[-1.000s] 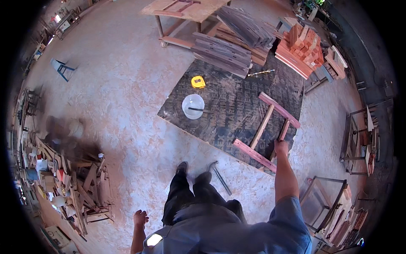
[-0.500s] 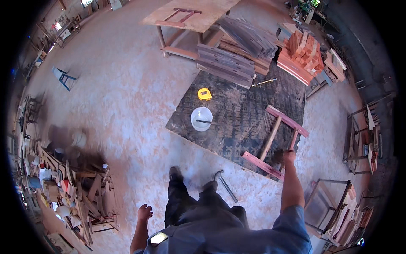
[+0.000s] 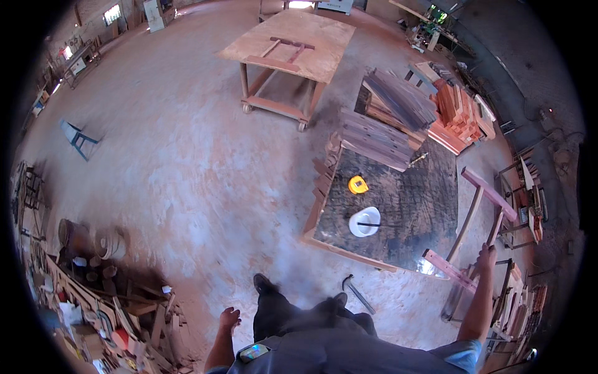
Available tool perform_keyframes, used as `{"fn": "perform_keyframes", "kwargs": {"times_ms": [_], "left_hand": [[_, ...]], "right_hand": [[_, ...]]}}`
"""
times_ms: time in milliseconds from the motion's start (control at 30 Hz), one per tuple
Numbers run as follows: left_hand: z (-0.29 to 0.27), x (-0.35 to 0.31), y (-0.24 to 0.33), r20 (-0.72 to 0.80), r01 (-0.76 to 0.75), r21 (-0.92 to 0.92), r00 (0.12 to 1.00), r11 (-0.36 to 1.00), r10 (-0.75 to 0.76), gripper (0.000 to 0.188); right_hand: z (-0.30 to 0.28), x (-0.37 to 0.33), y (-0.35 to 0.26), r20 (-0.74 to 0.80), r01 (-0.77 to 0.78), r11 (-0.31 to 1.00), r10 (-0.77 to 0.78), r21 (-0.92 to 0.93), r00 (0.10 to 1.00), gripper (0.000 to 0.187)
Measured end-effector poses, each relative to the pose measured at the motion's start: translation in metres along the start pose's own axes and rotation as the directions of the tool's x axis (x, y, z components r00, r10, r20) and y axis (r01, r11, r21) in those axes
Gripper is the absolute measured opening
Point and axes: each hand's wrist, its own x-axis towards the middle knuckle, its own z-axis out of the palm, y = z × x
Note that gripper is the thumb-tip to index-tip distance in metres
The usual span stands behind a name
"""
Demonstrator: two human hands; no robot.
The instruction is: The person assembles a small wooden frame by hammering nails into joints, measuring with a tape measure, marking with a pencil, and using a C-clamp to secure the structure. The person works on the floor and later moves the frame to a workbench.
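Observation:
My right hand [image 3: 486,255] is closed around one rail of a wooden frame [image 3: 489,194], made of two reddish end pieces joined by two slimmer rails. The frame is held up at the right edge of a dark-topped worktable [image 3: 398,230]. On that top stand a white plastic bowl [image 3: 361,229] with a dark stick in it and a yellow tape measure [image 3: 357,184]. My left hand [image 3: 230,318] hangs at my side, holding nothing, its fingers loosely bent and apart. A claw hammer [image 3: 360,295] appears to lie on the floor by my right foot.
Stacked dark boards [image 3: 380,140] and orange-red wood pieces [image 3: 458,112] cover the worktable's far end. Farther off, a wheeled table [image 3: 311,31] bears another wooden frame. Wood scraps [image 3: 149,324] pile up at lower left; a small blue stand [image 3: 78,138] is at far left.
The wooden frame has come up off the worktable and moved right in my right hand. My view has turned left, so the worktable now sits farther right. My left hand stays by my side.

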Motion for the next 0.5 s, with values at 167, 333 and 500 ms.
{"fn": "perform_keyframes", "kwargs": {"times_ms": [167,333,500], "left_hand": [[-0.148,0.126,0.014,-0.136,-0.286,0.331,0.928,0.899,0.346,0.059],[-0.187,0.105,0.169,-0.155,-0.296,0.035,0.942,0.954,0.298,0.058],[-0.231,0.126,0.283,-0.152,-0.526,0.155,0.824,0.836,0.546,0.054]], "right_hand": [[0.052,-0.079,-0.151,0.068,0.121,0.986,-0.129,0.116,0.989,0.022],[0.126,-0.149,-0.290,0.133,0.168,0.972,-0.191,0.163,0.973,0.020],[0.258,-0.189,-0.414,0.260,0.292,0.952,-0.307,0.095,0.916,0.029]]}}
